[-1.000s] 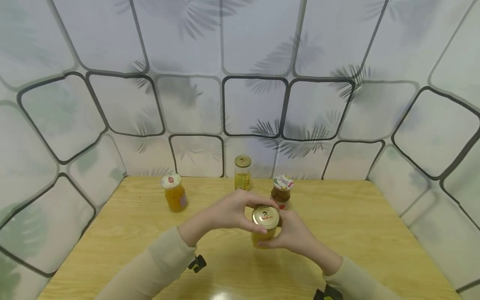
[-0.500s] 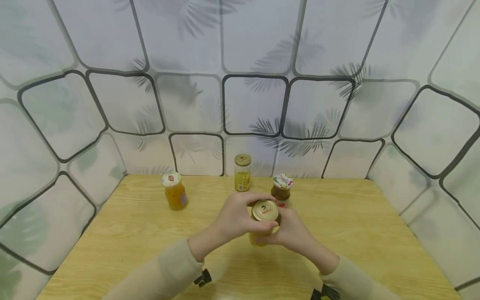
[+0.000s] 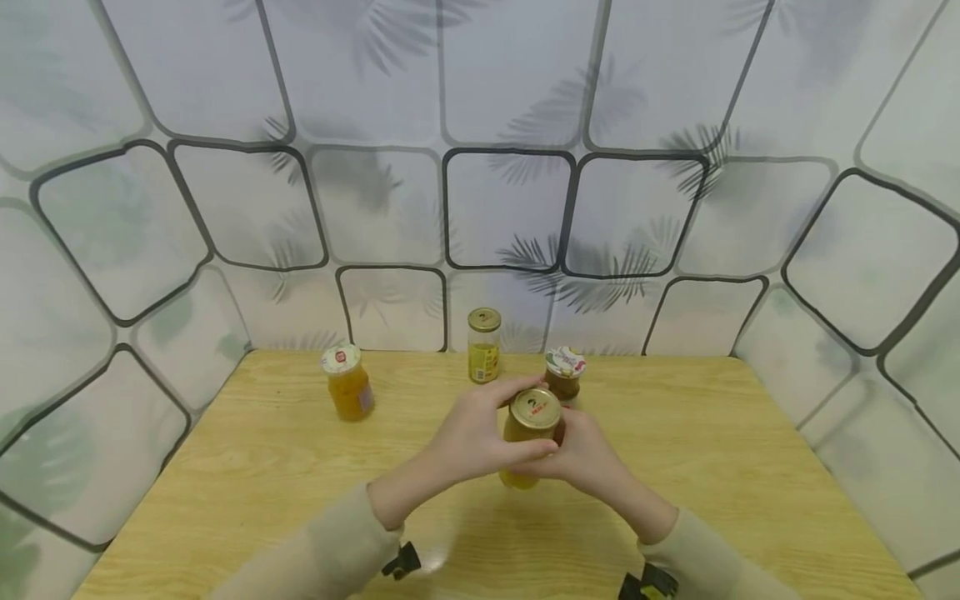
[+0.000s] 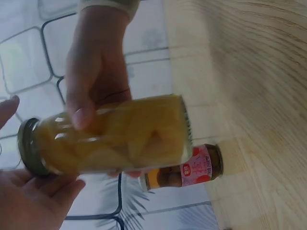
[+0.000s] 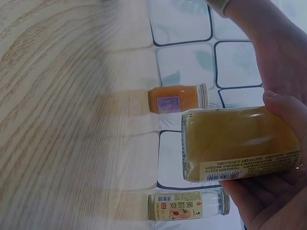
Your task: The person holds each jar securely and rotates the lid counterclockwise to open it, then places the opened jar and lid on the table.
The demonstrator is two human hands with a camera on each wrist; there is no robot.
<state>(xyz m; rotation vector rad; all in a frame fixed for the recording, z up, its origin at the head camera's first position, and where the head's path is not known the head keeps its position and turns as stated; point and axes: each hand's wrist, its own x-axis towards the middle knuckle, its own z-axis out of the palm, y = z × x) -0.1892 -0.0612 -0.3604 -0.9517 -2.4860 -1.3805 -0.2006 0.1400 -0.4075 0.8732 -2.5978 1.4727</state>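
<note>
Off the table, both hands hold a glass jar [image 3: 525, 429] with a gold lid and yellow contents. My left hand [image 3: 468, 435] curves round its upper part near the lid, thumb across the near side. Lower down, my right hand [image 3: 592, 462] grips the body from the right. In the left wrist view the jar [image 4: 120, 136] lies across the picture, the right hand's [image 4: 98, 72] thumb on the glass and the left hand's [image 4: 36, 201] fingers beside the lid. A label shows low on the jar [image 5: 235, 139] in the right wrist view.
On the wooden table [image 3: 262, 475] stand an orange jar [image 3: 350, 392] at the left, a yellow-labelled jar [image 3: 483, 354] at the back and a dark jar [image 3: 564, 379] with a patterned lid just behind the hands. A patterned backdrop [image 3: 390, 208] surrounds the table's back and sides.
The held jar and both hands have moved slightly away from me, toward the dark jar. My left thumb has shifted right across the jar's near side.
</note>
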